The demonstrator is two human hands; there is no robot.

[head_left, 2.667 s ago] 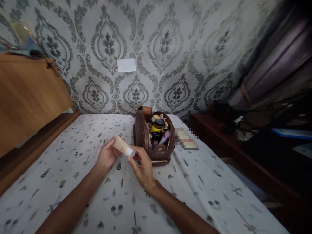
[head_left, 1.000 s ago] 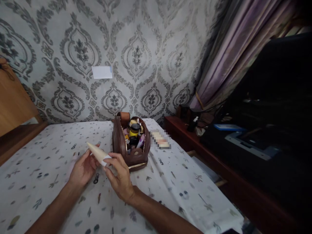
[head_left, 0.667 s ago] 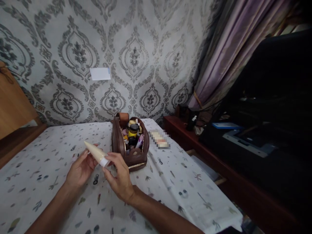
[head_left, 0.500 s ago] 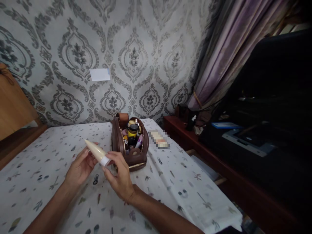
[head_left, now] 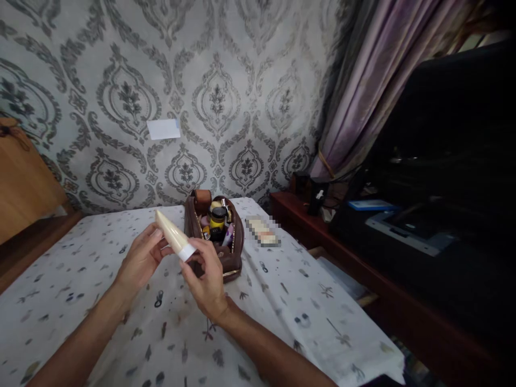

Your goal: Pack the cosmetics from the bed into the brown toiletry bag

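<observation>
Both hands hold a cream squeeze tube [head_left: 173, 235] with a white cap above the bed. My left hand [head_left: 141, 260] grips the tube's body with its fingers curled. My right hand [head_left: 205, 277] pinches the white cap end. Just behind them an open brown leather toiletry bag [head_left: 231, 252] stands on the patterned sheet [head_left: 282, 301], packed with several small bottles and tubes, among them a yellow jar with a black lid [head_left: 218, 217].
A small flat packet [head_left: 262, 232] lies right of the bag. Patterned wallpaper with a white card [head_left: 163, 129] rises behind the bed. A wooden headboard [head_left: 24, 177] is at left. A dark wooden side table [head_left: 363, 252] with clutter, and purple curtains [head_left: 363, 91], are at right.
Both hands have lifted the tube higher and slightly right, nearer the bag. The camera view swung right after the earliest frame and has tilted a little since.
</observation>
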